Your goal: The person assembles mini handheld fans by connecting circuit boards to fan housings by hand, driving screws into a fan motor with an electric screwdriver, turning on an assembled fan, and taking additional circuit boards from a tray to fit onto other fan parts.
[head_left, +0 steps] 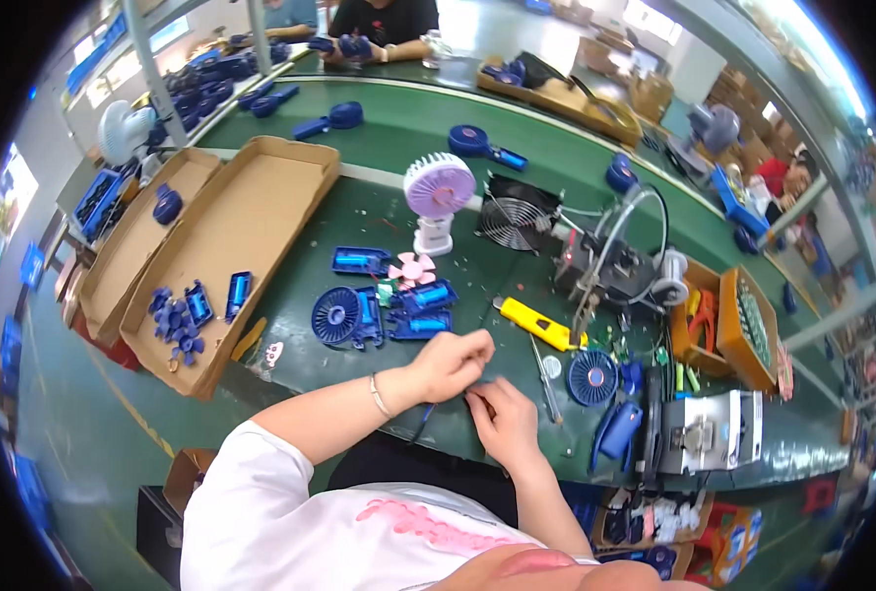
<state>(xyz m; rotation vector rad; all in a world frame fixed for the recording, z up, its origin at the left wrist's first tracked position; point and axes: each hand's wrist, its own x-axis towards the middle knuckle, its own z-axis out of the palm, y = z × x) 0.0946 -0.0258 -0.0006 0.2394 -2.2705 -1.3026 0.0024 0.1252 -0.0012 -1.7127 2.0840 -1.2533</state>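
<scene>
My left hand (pixel 448 364) is closed in a pinch above the bench's near edge. Close beside it, my right hand (pixel 506 419) also pinches with thumb and fingers. Whatever lies between the fingertips is too small and covered to name. A thin dark strip (pixel 423 424) sits below my left hand. Just beyond the hands are opened blue fan housings (pixel 421 325) with blue cells inside, a round blue fan head (pixel 336 315) and a pink fan blade (pixel 412 269). Right of them lie a yellow utility knife (pixel 536 323), a thin screwdriver-like tool (pixel 546 381) and a blue fan grille (pixel 592 378).
Cardboard trays (pixel 278 158) with blue blades stand left. A lilac-and-white fan (pixel 439 192), black cooling fan (pixel 513 222) and soldering machine (pixel 610 261) stand at the back. A wooden box (pixel 696 355) and metal device (pixel 711 433) are right. Beyond, a green conveyor (pixel 398 128) carries blue fans.
</scene>
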